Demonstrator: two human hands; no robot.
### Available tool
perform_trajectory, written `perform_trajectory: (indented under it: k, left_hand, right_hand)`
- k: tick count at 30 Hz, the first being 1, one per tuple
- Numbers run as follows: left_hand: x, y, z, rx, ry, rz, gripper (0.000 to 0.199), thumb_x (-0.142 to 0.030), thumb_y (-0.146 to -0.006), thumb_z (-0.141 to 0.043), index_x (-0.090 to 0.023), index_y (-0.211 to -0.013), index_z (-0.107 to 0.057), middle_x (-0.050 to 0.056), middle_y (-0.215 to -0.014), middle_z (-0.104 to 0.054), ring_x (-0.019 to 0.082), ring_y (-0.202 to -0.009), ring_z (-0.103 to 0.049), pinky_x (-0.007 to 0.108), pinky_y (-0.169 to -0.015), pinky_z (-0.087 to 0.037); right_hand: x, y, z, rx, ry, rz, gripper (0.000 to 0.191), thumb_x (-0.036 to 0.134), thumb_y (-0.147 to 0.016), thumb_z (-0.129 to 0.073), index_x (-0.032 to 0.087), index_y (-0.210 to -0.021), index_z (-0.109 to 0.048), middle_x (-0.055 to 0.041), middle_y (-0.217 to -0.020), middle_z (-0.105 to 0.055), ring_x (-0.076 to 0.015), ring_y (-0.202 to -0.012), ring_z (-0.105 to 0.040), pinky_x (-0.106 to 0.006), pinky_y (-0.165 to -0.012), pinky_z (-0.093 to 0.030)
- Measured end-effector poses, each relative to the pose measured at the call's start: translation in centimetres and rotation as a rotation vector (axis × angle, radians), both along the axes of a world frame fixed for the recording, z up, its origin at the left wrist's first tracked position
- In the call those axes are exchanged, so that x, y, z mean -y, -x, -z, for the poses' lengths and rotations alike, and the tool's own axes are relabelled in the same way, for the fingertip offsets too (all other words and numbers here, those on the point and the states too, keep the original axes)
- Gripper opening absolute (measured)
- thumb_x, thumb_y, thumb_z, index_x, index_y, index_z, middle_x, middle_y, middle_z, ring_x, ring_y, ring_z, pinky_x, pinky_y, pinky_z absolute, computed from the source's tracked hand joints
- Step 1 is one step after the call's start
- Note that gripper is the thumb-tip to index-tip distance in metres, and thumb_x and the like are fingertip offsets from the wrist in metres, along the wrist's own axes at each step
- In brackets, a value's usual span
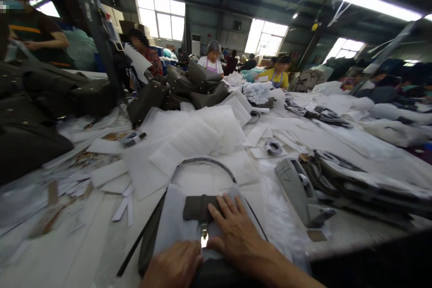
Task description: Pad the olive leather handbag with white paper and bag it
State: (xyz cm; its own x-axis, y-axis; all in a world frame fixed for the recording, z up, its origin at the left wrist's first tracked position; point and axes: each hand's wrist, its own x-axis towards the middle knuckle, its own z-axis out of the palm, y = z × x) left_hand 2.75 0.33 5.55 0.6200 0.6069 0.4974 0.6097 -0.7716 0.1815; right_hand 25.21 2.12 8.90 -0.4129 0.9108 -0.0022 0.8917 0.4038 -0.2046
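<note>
A dark olive handbag [148,238] lies right in front of me, its arched handle [204,160] wrapped and pointing away. Pale grey-white sheeting [172,216] covers much of its front. Over that sits a dark flap [194,208] with a narrow strap and a shiny metal clasp [204,236]. My right hand [236,229] lies spread on the bag, fingertips on the flap's right side and thumb beside the clasp. Curled closed, my left hand [175,263] is just left of and below the clasp; whatever its fingers pinch is hidden.
A grey tape dispenser [297,191] stands to the right, beside stacked dark bag pieces [364,184]. White foam sheets [199,130] pile up beyond the bag. Paper scraps [74,184] litter the left. Finished-looking dark bags [189,85] and several co-workers are farther back.
</note>
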Motion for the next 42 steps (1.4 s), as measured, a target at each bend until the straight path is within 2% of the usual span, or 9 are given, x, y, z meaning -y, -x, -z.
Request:
perform_trajectory:
  k: [6, 8, 12, 20, 24, 27, 30, 35, 42]
  left_hand:
    - [0.2, 0.7, -2.7, -0.141, 0.186, -0.296, 0.018, -0.013, -0.093, -0.045, -0.019, -0.091, -0.062, 0.004, -0.084, -0.066, 0.02, -0.076, -0.063, 0.031, -0.069, -0.054]
    - [0.2, 0.9, -2.6, -0.187, 0.189, -0.369, 0.016, -0.017, -0.091, -0.052, -0.018, -0.102, -0.064, 0.007, -0.099, -0.068, 0.024, -0.09, -0.064, 0.038, -0.08, -0.054]
    - [-0.1, 1.9, -2.3, -0.22, 0.113, -0.416, 0.042, -0.035, -0.089, -0.063, -0.02, -0.128, -0.058, 0.011, -0.136, -0.059, 0.031, -0.127, -0.051, 0.047, -0.102, -0.044]
    - [-3.7, -1.0, -7.7, -0.511, 0.253, -0.311, 0.042, -0.04, -0.083, -0.074, -0.011, -0.113, -0.065, 0.014, -0.098, -0.071, 0.031, -0.097, -0.066, 0.047, -0.089, -0.049]
    - [-5.2, -2.1, -5.4, -0.425, 0.223, -0.197, 0.075, -0.065, -0.083, -0.063, -0.013, -0.136, -0.052, 0.022, -0.138, -0.054, 0.039, -0.134, -0.044, 0.06, -0.109, -0.031]
    - [-5.8, -1.3, -2.4, -0.412, 0.344, -0.181, 0.089, -0.078, -0.085, -0.045, -0.016, -0.149, -0.037, 0.023, -0.149, -0.043, 0.038, -0.141, -0.036, 0.061, -0.113, -0.024]
    - [-5.9, -0.5, -0.9, -0.403, 0.392, -0.178, 0.091, -0.08, -0.086, -0.036, -0.019, -0.153, -0.031, 0.021, -0.155, -0.035, 0.037, -0.145, -0.029, 0.06, -0.116, -0.018]
    - [-5.8, -0.2, -0.7, -0.361, 0.4, -0.179, 0.089, -0.08, -0.087, -0.033, -0.021, -0.154, -0.029, 0.018, -0.155, -0.036, 0.036, -0.145, -0.029, 0.059, -0.117, -0.017]
    - [-5.8, -0.6, -1.5, -0.321, 0.364, -0.195, 0.088, -0.078, -0.083, -0.048, -0.021, -0.15, -0.038, 0.019, -0.154, -0.038, 0.039, -0.144, -0.031, 0.063, -0.115, -0.021]
  right_hand:
    - [0.4, -1.0, 2.4, 0.122, -0.157, 0.041, 0.069, 0.06, -0.089, -0.058, 0.021, -0.146, -0.047, -0.0212, -0.15, -0.045, -0.0412, -0.141, -0.035, -0.064, -0.113, -0.023]
    - [0.6, -1.0, 2.8, 0.144, -0.213, 0.048, 0.07, 0.06, -0.088, -0.059, 0.019, -0.144, -0.049, -0.0206, -0.149, -0.047, -0.0417, -0.14, -0.036, -0.064, -0.112, -0.024]
    - [0.8, -0.7, 2.5, 0.18, -0.23, 0.071, 0.073, 0.061, -0.085, -0.062, 0.016, -0.142, -0.052, -0.0225, -0.146, -0.049, -0.043, -0.139, -0.037, -0.063, -0.112, -0.025]
    - [0.6, -0.6, 1.8, 0.221, -0.158, 0.08, 0.074, 0.064, -0.089, -0.056, 0.014, -0.143, -0.05, -0.0236, -0.143, -0.052, -0.0429, -0.138, -0.039, -0.063, -0.113, -0.026]
    - [0.6, -1.0, 2.4, 0.203, -0.162, 0.067, 0.074, 0.063, -0.091, -0.052, 0.013, -0.145, -0.048, -0.0233, -0.145, -0.05, -0.0425, -0.139, -0.038, -0.064, -0.113, -0.025]
    - [0.4, -0.8, 1.8, 0.212, -0.136, 0.079, 0.073, 0.059, -0.088, -0.059, 0.013, -0.144, -0.049, -0.0245, -0.144, -0.05, -0.0433, -0.138, -0.038, -0.065, -0.112, -0.025]
    - [0.1, 0.2, -0.2, 0.212, -0.085, 0.075, 0.074, 0.061, -0.086, -0.062, 0.015, -0.143, -0.051, -0.0243, -0.144, -0.051, -0.0446, -0.137, -0.04, -0.065, -0.111, -0.028]
    - [0.3, 2.1, -3.0, 0.1, -0.035, -0.019, 0.08, 0.065, -0.086, -0.059, 0.024, -0.151, -0.038, -0.0185, -0.155, -0.038, -0.0417, -0.144, -0.03, -0.066, -0.113, -0.026]
    - [1.1, 1.8, -0.5, 0.063, 0.232, -0.032, 0.079, 0.072, -0.088, -0.047, 0.027, -0.153, -0.034, -0.0197, -0.159, -0.023, -0.0448, -0.145, -0.015, -0.073, -0.11, -0.02]
